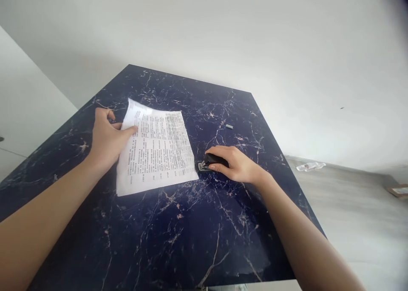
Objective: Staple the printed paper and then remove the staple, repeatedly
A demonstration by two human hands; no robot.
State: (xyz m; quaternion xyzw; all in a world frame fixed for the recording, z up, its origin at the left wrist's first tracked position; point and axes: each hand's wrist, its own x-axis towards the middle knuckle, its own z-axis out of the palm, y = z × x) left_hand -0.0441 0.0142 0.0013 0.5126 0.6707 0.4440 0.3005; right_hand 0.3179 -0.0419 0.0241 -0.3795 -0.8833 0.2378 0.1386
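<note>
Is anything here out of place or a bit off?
Only small things. The printed paper lies askew on the table, its far corner curling up by the left hand. A small grey piece lies alone beyond the right hand holding the stapler. Some clear plastic litter sits on the floor.

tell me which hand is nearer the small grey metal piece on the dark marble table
Right. The right hand, gripping a black stapler, is just short of the small grey metal piece; the left hand rests on the printed white paper sheet, far to its left.
</note>
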